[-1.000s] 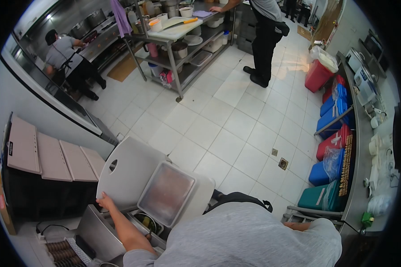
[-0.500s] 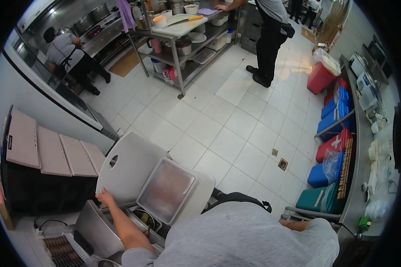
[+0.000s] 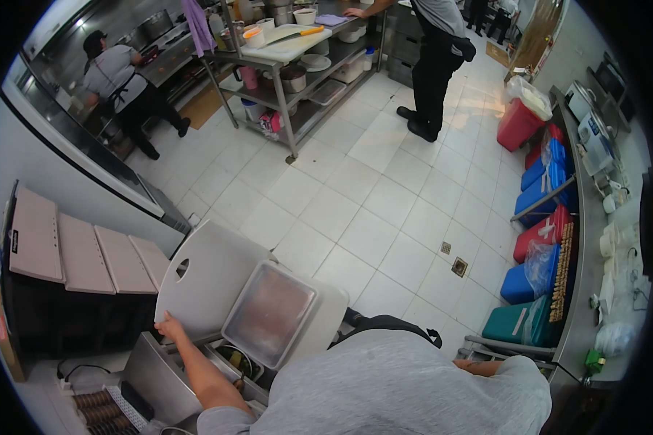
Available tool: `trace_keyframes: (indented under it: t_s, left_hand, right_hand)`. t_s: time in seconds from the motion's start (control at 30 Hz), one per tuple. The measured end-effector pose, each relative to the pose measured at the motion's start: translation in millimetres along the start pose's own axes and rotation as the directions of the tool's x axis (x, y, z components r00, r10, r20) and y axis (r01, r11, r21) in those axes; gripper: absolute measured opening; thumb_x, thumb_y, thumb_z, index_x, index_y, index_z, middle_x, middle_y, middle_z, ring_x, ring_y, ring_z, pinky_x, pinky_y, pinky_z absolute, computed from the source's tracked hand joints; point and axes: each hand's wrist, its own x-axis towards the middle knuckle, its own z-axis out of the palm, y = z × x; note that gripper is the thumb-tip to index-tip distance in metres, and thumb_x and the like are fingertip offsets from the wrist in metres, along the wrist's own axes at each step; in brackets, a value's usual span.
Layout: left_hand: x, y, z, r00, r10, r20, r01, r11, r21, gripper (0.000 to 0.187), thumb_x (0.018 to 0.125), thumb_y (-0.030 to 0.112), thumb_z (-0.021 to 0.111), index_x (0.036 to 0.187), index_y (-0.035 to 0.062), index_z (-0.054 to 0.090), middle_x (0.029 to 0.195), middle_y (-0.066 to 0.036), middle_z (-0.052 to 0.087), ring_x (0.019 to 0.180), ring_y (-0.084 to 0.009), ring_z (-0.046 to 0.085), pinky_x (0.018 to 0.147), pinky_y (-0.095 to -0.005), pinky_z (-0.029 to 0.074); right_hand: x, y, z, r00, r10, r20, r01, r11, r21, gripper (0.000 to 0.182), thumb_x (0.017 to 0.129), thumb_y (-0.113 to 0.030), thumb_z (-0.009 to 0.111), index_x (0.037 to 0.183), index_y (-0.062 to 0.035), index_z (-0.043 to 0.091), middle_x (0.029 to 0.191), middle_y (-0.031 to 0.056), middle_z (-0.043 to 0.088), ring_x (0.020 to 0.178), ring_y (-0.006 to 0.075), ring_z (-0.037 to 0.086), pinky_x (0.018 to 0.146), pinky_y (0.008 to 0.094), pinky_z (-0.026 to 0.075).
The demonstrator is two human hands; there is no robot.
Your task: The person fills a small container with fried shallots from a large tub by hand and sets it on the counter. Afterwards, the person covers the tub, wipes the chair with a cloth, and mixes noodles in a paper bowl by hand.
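At the lower left, my left hand (image 3: 169, 328) grips the edge of a light grey plastic chair's backrest (image 3: 214, 268), which has an oval hole near its top. On the seat lies a translucent lidded container (image 3: 272, 312) with reddish-brown contents. My left forearm passes over an open steel compartment, where a round container (image 3: 236, 358) sits beside the chair. A steel panel (image 3: 161, 380) stands to the left of that forearm. On the right, only part of my bent right arm shows; the right hand is hidden behind my grey shirt.
Pink-fronted bins (image 3: 80, 250) stand at left. A steel worktable (image 3: 286, 109) holds a cutting board with a yellow-handled knife (image 3: 297, 35). One person (image 3: 127, 83) works near the stove; another (image 3: 435, 65) stands by the table. Lidded coloured tubs (image 3: 519, 322) line the right-hand counter.
The person near the stove has straightened slightly and shifted right. My view has moved a little. My left hand stays on the chair's backrest.
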Motion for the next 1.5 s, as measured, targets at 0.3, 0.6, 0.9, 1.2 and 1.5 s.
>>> trace_keyframes:
  t_s: [0.3,0.6,0.9,1.2,1.5]
  left_hand:
    - [5,-5,3,1.000,0.011,-0.014,-0.011,1.000,0.010,0.062,0.084,0.041,0.061,0.117,-0.0071,0.039,0.114,-0.030,0.048,0.106,-0.0447,0.050,0.089,-0.0491,0.043]
    - [1,-5,3,0.999,-0.019,-0.040,0.021,0.998,0.061,0.065,0.084,0.043,0.060,0.121,-0.0060,0.038,0.116,-0.030,0.048,0.108,-0.0448,0.049,0.089,-0.0492,0.043]
    - [3,1,-4,0.999,-0.042,0.010,0.042,0.998,0.055,0.069,0.083,0.047,0.060,0.124,-0.0046,0.039,0.121,-0.028,0.048,0.108,-0.0432,0.050,0.089,-0.0495,0.044]
    - [23,10,13,0.994,-0.107,0.005,0.107,0.994,0.000,0.071,0.082,0.045,0.063,0.125,-0.0051,0.037,0.120,-0.030,0.048,0.108,-0.0424,0.051,0.089,-0.0485,0.046]
    - [63,-14,90,0.903,-0.001,0.430,-0.047,0.994,0.101,0.046,0.087,0.034,0.052,0.120,0.0031,0.044,0.117,-0.020,0.056,0.102,-0.0359,0.057,0.086,-0.0466,0.047]
  right_hand:
    - [3,6,-10,1.000,-0.013,-0.004,0.013,0.999,-0.036,0.051,0.092,-0.047,0.039,0.116,-0.0069,0.058,0.113,0.0146,0.061,0.107,0.0234,0.055,0.091,0.0402,0.044]
    - [5,10,-18,1.000,-0.026,-0.007,0.025,0.997,-0.066,0.050,0.092,-0.046,0.039,0.116,-0.0066,0.058,0.113,0.0143,0.061,0.108,0.0221,0.055,0.091,0.0392,0.044]
    - [25,-9,-10,0.996,-0.043,-0.072,0.039,0.998,-0.057,0.048,0.092,-0.043,0.039,0.116,-0.0062,0.058,0.113,0.0145,0.061,0.108,0.0216,0.055,0.092,0.0383,0.044]
    - [24,-20,-36,0.996,-0.018,-0.085,0.015,0.999,-0.032,0.043,0.087,-0.035,0.041,0.112,-0.0053,0.060,0.111,0.0163,0.062,0.106,0.0244,0.056,0.091,0.0380,0.045]
    - [20,-6,-117,1.000,-0.015,0.018,0.017,0.995,-0.102,0.039,0.083,-0.026,0.043,0.109,-0.0043,0.062,0.108,0.0181,0.062,0.104,0.0271,0.058,0.090,0.0378,0.045]
